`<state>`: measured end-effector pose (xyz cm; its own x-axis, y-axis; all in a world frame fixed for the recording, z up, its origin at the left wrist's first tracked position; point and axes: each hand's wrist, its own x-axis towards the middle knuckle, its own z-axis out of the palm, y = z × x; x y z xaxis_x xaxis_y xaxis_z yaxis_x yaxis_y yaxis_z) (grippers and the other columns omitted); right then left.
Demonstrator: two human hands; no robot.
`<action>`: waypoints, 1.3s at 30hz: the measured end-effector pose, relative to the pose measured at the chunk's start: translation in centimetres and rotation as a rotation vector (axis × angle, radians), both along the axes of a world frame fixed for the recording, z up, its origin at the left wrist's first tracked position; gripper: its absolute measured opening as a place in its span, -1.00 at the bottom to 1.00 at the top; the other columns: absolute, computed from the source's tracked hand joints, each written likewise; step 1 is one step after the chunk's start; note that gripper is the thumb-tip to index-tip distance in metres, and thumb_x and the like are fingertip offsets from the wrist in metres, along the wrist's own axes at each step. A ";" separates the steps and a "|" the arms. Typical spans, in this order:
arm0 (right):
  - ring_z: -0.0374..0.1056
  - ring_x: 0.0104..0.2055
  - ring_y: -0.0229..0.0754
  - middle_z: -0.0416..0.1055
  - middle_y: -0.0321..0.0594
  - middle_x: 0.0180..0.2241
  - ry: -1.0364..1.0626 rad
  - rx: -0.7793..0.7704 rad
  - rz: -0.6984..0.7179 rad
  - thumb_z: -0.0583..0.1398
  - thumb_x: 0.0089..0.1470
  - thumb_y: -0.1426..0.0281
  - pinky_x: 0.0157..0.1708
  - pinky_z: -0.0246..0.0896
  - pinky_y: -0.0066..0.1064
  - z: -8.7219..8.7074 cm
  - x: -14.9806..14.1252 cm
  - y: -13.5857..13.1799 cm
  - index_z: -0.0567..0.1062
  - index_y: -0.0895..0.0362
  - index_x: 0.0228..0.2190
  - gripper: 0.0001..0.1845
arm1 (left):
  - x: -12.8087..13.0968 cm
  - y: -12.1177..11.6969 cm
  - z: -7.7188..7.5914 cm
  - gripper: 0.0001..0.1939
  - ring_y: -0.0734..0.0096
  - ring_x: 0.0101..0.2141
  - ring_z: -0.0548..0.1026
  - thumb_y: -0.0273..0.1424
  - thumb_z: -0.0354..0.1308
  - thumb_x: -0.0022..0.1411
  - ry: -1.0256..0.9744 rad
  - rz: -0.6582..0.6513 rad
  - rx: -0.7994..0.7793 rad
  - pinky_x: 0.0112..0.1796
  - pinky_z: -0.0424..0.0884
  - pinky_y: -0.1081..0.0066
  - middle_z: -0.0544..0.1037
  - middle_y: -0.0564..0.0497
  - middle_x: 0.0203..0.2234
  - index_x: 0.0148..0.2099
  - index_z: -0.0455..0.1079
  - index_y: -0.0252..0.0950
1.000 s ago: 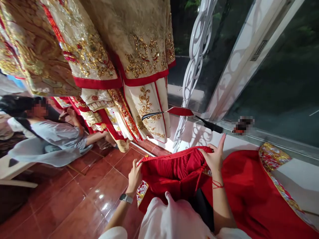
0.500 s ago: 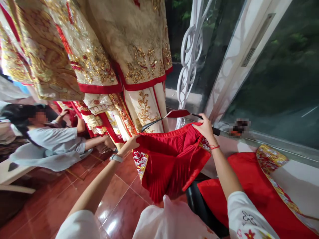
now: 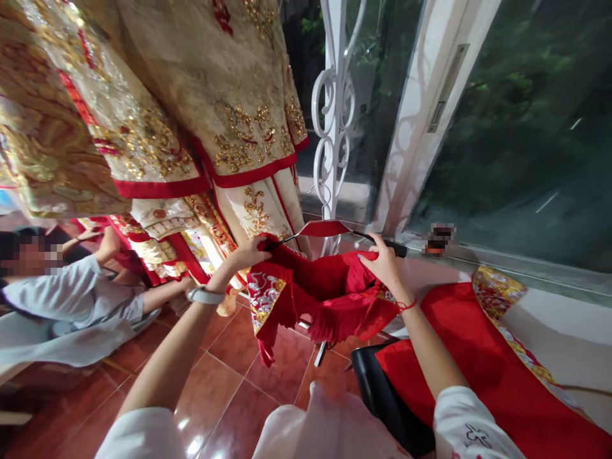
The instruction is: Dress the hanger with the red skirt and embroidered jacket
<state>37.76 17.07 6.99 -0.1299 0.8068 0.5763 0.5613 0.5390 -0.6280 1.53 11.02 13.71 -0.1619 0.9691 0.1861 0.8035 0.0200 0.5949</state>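
Note:
A red pleated skirt [image 3: 329, 296] with a gold embroidered edge hangs bunched between my two hands, just under a red and black clothes hanger [image 3: 329, 229]. My left hand [image 3: 248, 252] is closed on the skirt's left waist corner at the hanger's left arm. My right hand [image 3: 385, 264] grips the skirt's right corner beside the hanger's right arm. The hanger's wire hook hangs on white scrolled ironwork [image 3: 335, 115].
Cream and gold embroidered gowns [image 3: 201, 115] with red trim hang at upper left. A person in pale grey [image 3: 71, 299] crouches at the left over red floor tiles [image 3: 229, 376]. More red cloth [image 3: 478, 357] lies over a black seat and white ledge at right. Window glass behind.
Both my arms have stretched forward and lifted the skirt from my lap up to the hanger. The skirt went from spread flat to bunched.

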 end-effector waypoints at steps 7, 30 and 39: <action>0.35 -0.49 -0.20 0.41 -0.35 -0.52 0.026 -0.054 0.037 0.25 -0.01 0.41 -0.29 0.31 -0.41 -1.1 -1.4 -1.2 0.33 0.20 0.18 -0.31 | 5.0 0.7 2.5 -0.68 0.10 -0.09 0.58 -0.40 0.05 0.27 0.480 0.083 0.007 -0.02 0.48 0.26 0.58 -0.23 -0.09 -0.02 0.51 -0.38; 0.28 -0.30 -0.18 0.29 -0.25 -0.33 -0.413 -0.277 0.173 0.20 -0.13 0.54 -0.11 0.27 -0.32 -0.9 13.8 0.5 0.64 0.14 -0.35 -0.72 | 4.2 -1.7 0.7 -0.50 0.02 -0.13 0.62 -0.55 -0.16 0.32 0.691 -0.048 -0.044 -0.14 0.53 0.19 0.54 -0.32 -0.03 0.21 0.37 -0.40; 0.35 -0.19 -0.04 0.34 -0.06 -0.19 -0.410 0.022 -0.212 0.11 -0.02 0.64 -0.08 0.31 -0.22 5.5 3.9 0.3 0.66 0.16 -0.15 -0.54 | 6.0 -3.8 2.1 -0.52 -0.05 -0.12 0.62 -0.57 -0.13 0.31 0.729 0.044 -0.104 -0.22 0.55 0.17 0.48 -0.37 0.03 0.23 0.30 -0.44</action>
<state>41.71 17.39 12.51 -0.1844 0.8282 0.5291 0.8600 0.3966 -0.3210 7.50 7.22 15.78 -0.0711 0.9831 0.1687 0.9914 0.0883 -0.0968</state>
